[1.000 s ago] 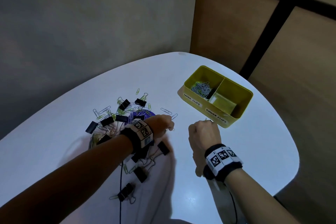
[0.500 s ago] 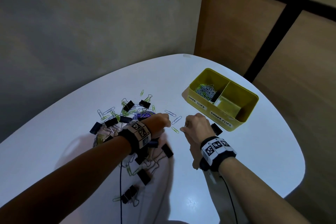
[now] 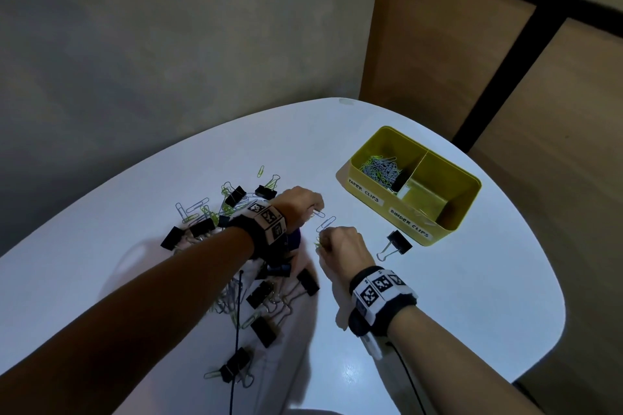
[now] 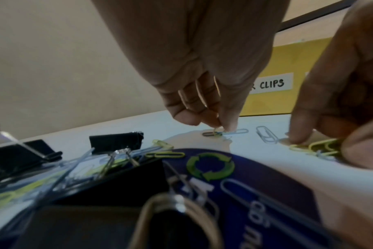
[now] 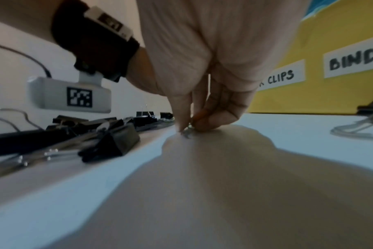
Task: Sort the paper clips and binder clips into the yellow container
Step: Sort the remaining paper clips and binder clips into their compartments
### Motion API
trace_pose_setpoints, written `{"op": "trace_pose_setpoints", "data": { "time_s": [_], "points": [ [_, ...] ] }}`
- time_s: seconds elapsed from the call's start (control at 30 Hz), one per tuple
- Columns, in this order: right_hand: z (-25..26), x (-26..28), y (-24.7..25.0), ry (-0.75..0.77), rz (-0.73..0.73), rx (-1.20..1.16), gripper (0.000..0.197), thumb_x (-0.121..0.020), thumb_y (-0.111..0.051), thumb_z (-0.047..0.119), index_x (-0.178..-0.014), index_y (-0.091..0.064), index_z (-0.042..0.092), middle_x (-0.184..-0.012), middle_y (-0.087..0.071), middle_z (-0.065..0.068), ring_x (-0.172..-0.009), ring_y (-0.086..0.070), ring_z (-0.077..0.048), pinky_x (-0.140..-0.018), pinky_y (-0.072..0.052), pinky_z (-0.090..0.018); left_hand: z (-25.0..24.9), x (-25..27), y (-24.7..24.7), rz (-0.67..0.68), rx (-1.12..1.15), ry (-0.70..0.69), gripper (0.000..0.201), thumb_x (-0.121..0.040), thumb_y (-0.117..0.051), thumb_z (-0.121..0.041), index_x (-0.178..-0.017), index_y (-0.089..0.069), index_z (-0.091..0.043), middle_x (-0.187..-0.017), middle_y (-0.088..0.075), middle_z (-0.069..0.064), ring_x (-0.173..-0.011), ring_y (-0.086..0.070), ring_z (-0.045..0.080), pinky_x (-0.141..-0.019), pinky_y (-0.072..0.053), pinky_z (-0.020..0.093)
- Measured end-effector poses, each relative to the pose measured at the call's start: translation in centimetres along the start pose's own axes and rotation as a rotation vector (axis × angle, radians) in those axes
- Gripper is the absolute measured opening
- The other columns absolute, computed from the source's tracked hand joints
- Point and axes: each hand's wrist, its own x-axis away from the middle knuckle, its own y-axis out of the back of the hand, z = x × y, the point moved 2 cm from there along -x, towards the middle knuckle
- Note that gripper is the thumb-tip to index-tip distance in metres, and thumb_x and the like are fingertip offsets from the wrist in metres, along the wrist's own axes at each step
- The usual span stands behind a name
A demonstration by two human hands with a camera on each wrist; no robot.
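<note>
Two bare hands are lowered onto a smooth white rounded worktop point(image 3: 438, 313). Nearest, black folded-steel binder clips with looped wire handles point(image 3: 263, 295) are scattered among thin bent-wire paper clips in green and silver point(image 3: 199, 209), which lie partly on a dark blue printed card point(image 4: 245, 185). The right hand point(image 3: 344, 251) is curled, and a small cluster of pale green wire paper clips point(image 4: 315, 146) is pinched against the worktop by its fingers point(image 5: 215, 118). Just beyond, the left hand point(image 3: 298, 204) is curled too, its fingers point(image 4: 228, 121) pinching a silver wire paper clip point(image 4: 226, 133) on the surface. One black binder clip point(image 3: 397, 242) lies just beside a glossy yellow rectangular two-compartment container point(image 3: 468, 209). Farther off, a heap of paper clips point(image 3: 381, 170) is held in its left compartment, labelled PAPER CLIPS; its right compartment is labelled BINDER CLIPS.
</note>
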Motion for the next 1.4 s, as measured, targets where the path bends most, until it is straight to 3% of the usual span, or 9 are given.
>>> {"op": "trace_pose_setpoints", "data": {
  "time_s": [0.13,0.3,0.4,0.53,0.7,0.83,1.1,1.27,1.4],
  "points": [
    [0.0,-0.5,-0.7,0.013,-0.01,0.087,0.011,-0.086,-0.055,0.011,-0.08,-0.062,0.006,-0.091,-0.063,-0.017,-0.086,-0.06,-0.036,-0.064,-0.032,-0.028,-0.2,-1.1,0.0,0.103,-0.158,0.031,0.017,-0.08,-0.045,0.002,-0.075,-0.052,-0.012,-0.072,-0.052,0.005,-0.08,-0.052,0.03,-0.066,-0.037,0.032],
    [-0.4,-1.0,-1.8,0.102,0.019,0.181,0.023,-0.087,-0.053,0.01,-0.107,-0.061,0.007,-0.112,-0.055,-0.016,-0.103,-0.053,-0.034,-0.078,-0.043,-0.034,0.2,-1.4,-0.1,0.112,-0.213,0.011,0.018,-0.084,-0.05,-0.003,-0.085,-0.062,-0.015,-0.093,-0.056,0.01,-0.09,-0.056,0.027,-0.074,-0.042,0.033],
    [-0.4,-1.2,-1.2,0.184,-0.037,0.282,0.024,-0.087,-0.053,0.012,-0.108,-0.062,0.006,-0.117,-0.051,-0.014,-0.109,-0.049,-0.035,-0.081,-0.04,-0.039,0.8,-0.9,-0.3,0.12,-0.266,-0.04,0.027,-0.091,-0.038,-0.009,-0.093,-0.06,0.007,-0.104,-0.056,0.025,-0.093,-0.055,0.034,-0.084,-0.046,0.04],
    [-0.5,-2.4,0.3,0.214,0.0,0.245,0.025,-0.089,-0.051,0.013,-0.108,-0.066,0.011,-0.135,-0.045,-0.006,-0.125,-0.041,-0.026,-0.092,-0.034,-0.037,1.2,-0.3,-0.5,0.145,-0.306,-0.012,0.016,-0.088,-0.043,-0.003,-0.092,-0.058,0.0,-0.1,-0.059,0.021,-0.092,-0.057,0.037,-0.075,-0.044,0.039],
    [-0.2,-3.4,1.2,0.202,0.068,0.257,0.021,-0.087,-0.056,0.006,-0.104,-0.067,0.009,-0.114,-0.059,-0.011,-0.108,-0.055,-0.03,-0.083,-0.046,-0.034,1.0,0.1,-0.7,0.153,-0.221,0.104,0.032,-0.082,-0.042,0.0,-0.106,-0.055,-0.016,-0.113,-0.054,0.011,-0.101,-0.053,0.03,-0.077,-0.041,0.034],
    [-0.4,-3.3,1.4,0.156,0.053,0.213,0.02,-0.082,-0.053,0.006,-0.099,-0.063,0.009,-0.101,-0.063,-0.016,-0.094,-0.06,-0.035,-0.07,-0.043,-0.033,0.4,0.3,-0.6,0.2,-0.222,0.121,0.021,-0.077,-0.043,0.001,-0.082,-0.052,-0.017,-0.104,-0.06,0.013,-0.094,-0.058,0.032,-0.076,-0.046,0.037],
    [-1.1,-3.7,0.4,0.053,0.1,0.143,0.026,-0.087,-0.052,0.009,-0.11,-0.066,0.01,-0.108,-0.066,-0.017,-0.101,-0.063,-0.034,-0.077,-0.047,-0.031,0.3,2.8,0.9,0.351,-0.5,-0.138,0.022,-0.067,-0.055,-0.007,-0.049,-0.046,-0.016,-0.057,-0.044,0.011,-0.056,-0.041,0.03,-0.051,-0.03,0.027],
    [-0.8,-3.5,0.3,0.041,0.106,0.141,0.026,-0.086,-0.052,0.01,-0.108,-0.066,0.012,-0.109,-0.065,-0.016,-0.101,-0.062,-0.033,-0.081,-0.049,-0.034,-0.5,3.7,-0.4,0.365,-0.365,0.112,0.01,-0.067,-0.054,-0.006,-0.064,-0.049,0.002,-0.068,-0.042,0.019,-0.063,-0.036,0.03,-0.05,-0.028,0.024],
    [-0.8,-3.1,0.2,0.035,0.115,0.147,0.028,-0.086,-0.051,0.009,-0.112,-0.063,0.012,-0.112,-0.061,-0.015,-0.104,-0.06,-0.032,-0.085,-0.047,-0.034,-1.0,3.8,0.0,0.36,-0.401,0.055,0.005,-0.068,-0.053,-0.006,-0.064,-0.05,-0.004,-0.06,-0.037,0.013,-0.056,-0.029,0.025,-0.04,-0.022,0.02]
  ]
}}
